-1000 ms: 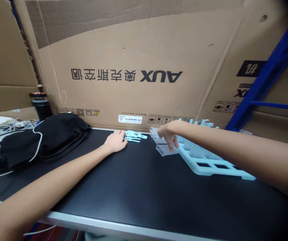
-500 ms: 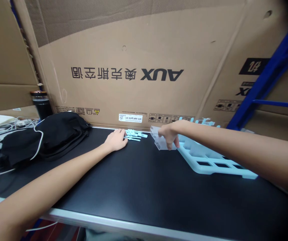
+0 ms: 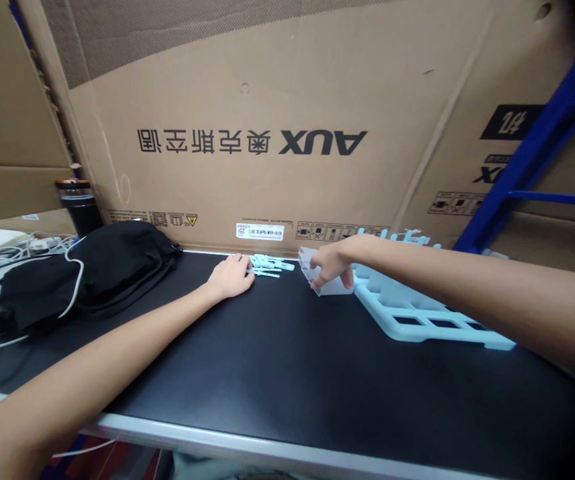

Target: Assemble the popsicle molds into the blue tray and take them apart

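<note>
My left hand [image 3: 231, 276] lies palm down near the back of the black table. Its fingers rest loosely at the left end of a small pile of thin light-blue plastic pieces [image 3: 270, 264], touching them. To the right, my right hand [image 3: 331, 264] reaches down over a clear plastic box with dividers [image 3: 335, 287], with fingers on its left side and thumb on the right. The box sits on the table against a light-blue plastic rack [image 3: 392, 319] with square openings and upright prongs. My right forearm covers much of the rack.
A large cardboard box [image 3: 247, 180] stands along the back. On the left are a black bag [image 3: 102, 267], a black tumbler [image 3: 81, 210] and white cables [image 3: 27, 247]. A blue metal frame [image 3: 522, 153] rises at the right. The table's pale front edge [image 3: 192, 437] runs below.
My right fingers have shifted and spread on the left side of the clear box, which looks slightly turned. My left hand stays beside the light-blue pieces. The view has moved slightly.
</note>
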### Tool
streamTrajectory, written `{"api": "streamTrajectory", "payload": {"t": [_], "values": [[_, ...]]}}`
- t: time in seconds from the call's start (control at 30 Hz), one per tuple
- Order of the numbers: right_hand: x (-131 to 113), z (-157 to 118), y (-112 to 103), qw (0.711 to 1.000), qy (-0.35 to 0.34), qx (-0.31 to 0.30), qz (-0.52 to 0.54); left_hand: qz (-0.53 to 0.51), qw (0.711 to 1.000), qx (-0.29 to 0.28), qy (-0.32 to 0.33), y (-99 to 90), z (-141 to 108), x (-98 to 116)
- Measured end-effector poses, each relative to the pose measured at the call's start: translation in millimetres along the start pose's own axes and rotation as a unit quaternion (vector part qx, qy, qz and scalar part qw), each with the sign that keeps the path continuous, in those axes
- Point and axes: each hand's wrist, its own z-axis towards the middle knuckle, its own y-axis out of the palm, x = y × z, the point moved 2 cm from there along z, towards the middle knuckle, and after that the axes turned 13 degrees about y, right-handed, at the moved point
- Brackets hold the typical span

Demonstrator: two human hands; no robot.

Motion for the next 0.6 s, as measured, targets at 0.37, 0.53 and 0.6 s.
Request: {"api": "streamTrajectory", "payload": {"t": [0.37,0.53,0.6], "values": [[-5.0,7.5,-0.7,0.999,-0.012,0.029,0.033,0.001,1.000,0.006,0.002,3.2,0.9,-2.5],[25.4,-26.1,-27.2,0.982,-0.106,0.147,0.051,-0.005,1.000,0.006,0.021,0.4,0.7,-1.0],[45.8,-42.4,-35.3,0.955,-0.148,0.244,0.084,-0.010,1.000,0.007,0.028,-1.2,0.1,0.6]]}}
